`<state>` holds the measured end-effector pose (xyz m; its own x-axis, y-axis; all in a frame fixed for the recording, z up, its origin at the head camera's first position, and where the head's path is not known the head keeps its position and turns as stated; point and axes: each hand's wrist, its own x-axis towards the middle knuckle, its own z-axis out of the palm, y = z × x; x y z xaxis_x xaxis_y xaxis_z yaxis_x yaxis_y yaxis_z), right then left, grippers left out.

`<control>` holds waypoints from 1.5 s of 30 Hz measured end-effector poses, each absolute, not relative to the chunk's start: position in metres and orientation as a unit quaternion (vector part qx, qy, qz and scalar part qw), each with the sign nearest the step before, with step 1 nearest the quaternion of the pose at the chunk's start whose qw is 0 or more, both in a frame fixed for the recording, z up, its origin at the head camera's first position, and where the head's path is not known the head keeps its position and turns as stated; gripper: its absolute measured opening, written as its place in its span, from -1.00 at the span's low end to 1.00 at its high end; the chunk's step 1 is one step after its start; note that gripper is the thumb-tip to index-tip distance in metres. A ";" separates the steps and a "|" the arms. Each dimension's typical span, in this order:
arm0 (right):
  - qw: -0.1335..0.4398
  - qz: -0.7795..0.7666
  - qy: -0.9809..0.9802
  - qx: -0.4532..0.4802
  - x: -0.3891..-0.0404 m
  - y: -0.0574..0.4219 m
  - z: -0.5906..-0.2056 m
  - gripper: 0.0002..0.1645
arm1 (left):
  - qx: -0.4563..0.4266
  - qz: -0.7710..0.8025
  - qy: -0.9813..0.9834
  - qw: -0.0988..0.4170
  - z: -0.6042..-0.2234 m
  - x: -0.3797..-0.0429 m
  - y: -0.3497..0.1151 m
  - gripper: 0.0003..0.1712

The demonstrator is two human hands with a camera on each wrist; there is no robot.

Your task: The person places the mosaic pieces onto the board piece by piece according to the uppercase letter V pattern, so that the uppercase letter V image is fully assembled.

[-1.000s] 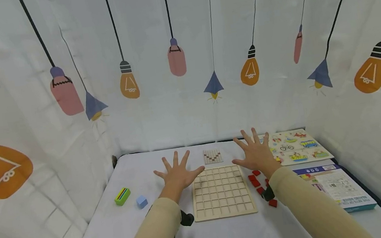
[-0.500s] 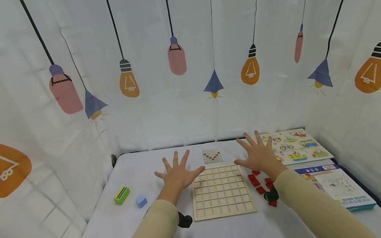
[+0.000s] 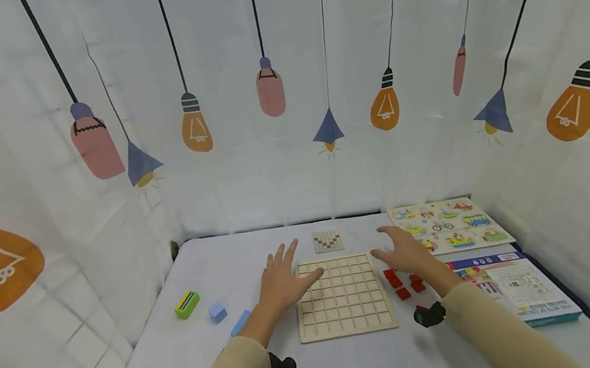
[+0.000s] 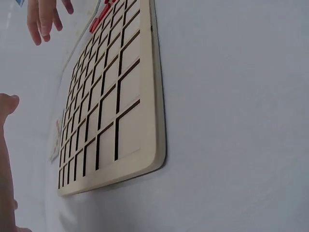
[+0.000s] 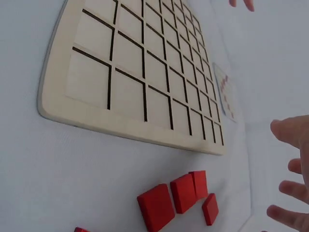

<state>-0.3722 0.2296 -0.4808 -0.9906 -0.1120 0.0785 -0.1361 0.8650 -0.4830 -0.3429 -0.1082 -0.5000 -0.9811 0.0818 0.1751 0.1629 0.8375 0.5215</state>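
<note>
A square wooden grid board (image 3: 348, 328) lies flat on the white table, and its cells hold no tiles. My left hand (image 3: 282, 281) hovers by the board's left edge with fingers extended and thumb toward the board. On the other side my right hand (image 3: 405, 253) is raised near the board's far right corner, fingers loosely bent, holding nothing. Below it lie several red square tiles (image 5: 157, 208), partly hidden by my wrist in the head view. Behind the board is a small pattern card (image 3: 328, 241) with a printed grid and dark squares.
Left of the board sit a green striped block (image 3: 187, 305), a blue cube (image 3: 218, 312) and another blue piece (image 3: 241, 322) partly behind my forearm. At the right lie a picture board (image 3: 444, 227) and a flat box (image 3: 529, 290). A printed curtain (image 3: 240, 184) encloses the table.
Both hands have turned from spread, palms-down poses, the thumbs now toward the board. The right fingers have bent. The second blue piece has come into view beside my left forearm.
</note>
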 end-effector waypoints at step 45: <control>0.011 0.210 -0.969 0.127 -0.370 0.278 -0.530 -0.74 | -0.131 -0.359 -0.924 0.007 -0.560 -0.276 -0.134 0.59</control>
<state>-0.3703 0.2781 -0.5299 -0.9673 -0.2423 0.0752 -0.2518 0.8794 -0.4041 -0.2756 -0.1339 -0.5595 -0.9657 0.2367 0.1073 0.2469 0.7073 0.6624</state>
